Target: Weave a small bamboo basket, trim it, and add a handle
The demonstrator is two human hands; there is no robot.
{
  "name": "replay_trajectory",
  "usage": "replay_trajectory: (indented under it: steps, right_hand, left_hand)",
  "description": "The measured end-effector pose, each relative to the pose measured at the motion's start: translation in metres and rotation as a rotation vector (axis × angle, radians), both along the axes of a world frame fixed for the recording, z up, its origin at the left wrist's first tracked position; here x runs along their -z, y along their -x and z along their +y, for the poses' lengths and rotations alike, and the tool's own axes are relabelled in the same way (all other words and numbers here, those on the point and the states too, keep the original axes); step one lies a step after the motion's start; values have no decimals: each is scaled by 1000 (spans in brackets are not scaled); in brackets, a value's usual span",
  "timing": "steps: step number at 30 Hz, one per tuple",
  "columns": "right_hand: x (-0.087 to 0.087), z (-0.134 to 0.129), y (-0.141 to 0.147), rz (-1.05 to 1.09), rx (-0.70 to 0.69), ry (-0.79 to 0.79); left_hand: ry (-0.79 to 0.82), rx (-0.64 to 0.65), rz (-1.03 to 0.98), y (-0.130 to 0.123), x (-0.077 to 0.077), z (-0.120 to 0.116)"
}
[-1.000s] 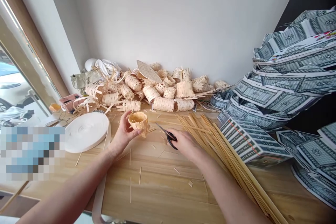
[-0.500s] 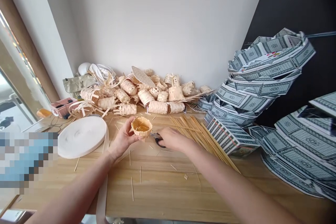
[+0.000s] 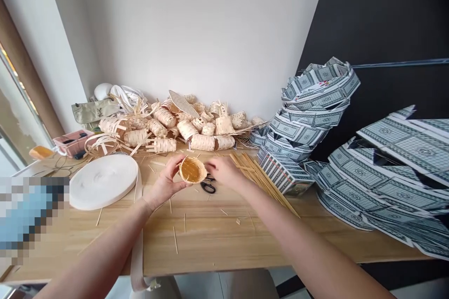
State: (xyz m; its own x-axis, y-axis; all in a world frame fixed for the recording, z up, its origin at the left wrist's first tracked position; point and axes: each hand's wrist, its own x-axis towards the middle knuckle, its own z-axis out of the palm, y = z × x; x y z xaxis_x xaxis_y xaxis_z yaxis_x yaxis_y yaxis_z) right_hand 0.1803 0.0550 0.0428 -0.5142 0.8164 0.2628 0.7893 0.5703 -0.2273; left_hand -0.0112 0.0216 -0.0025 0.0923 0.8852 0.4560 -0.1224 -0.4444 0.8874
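Note:
A small woven basket (image 3: 193, 171) of pale bark or bamboo strips is tilted so that its round mouth faces me. My left hand (image 3: 168, 180) is closed around its left side, thumb below and fingers above. Close by the basket's right rim is my right hand (image 3: 222, 170), fingers curled together; whatever they pinch is too small or hidden to tell. Black-handled scissors (image 3: 208, 188) lie on the wooden table (image 3: 210, 247) just below the right hand, their blades partly hidden.
Woven cylinders (image 3: 201, 142) are heaped along the wall. A white roll of strip (image 3: 103, 182) lies left, its tail hanging over the front edge. Thin bamboo strips (image 3: 270, 182) lie right, before stacked patterned card pieces (image 3: 301, 126). Cut slivers (image 3: 175, 240) are scattered about.
My right hand has come off the scissors and moved up to the basket's right rim. The scissors now rest on the table. The basket is tipped more toward me, and the view has shifted right.

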Motion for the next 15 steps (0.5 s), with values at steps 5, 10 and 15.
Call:
replay_trajectory:
  steps: [5,10,15]
  right_hand:
    - [-25,-28,-2,319,-154,72]
    - [-27,-52,2,436,-74,-121]
    - [-31,-79,-8,559,-165,-392]
  left_hand:
    - [-129,-48,121,-7,-5,-7]
    - [-360,-82,290,-17,-21,-19]
    - [-716,-131,513,-26,-41,-35]
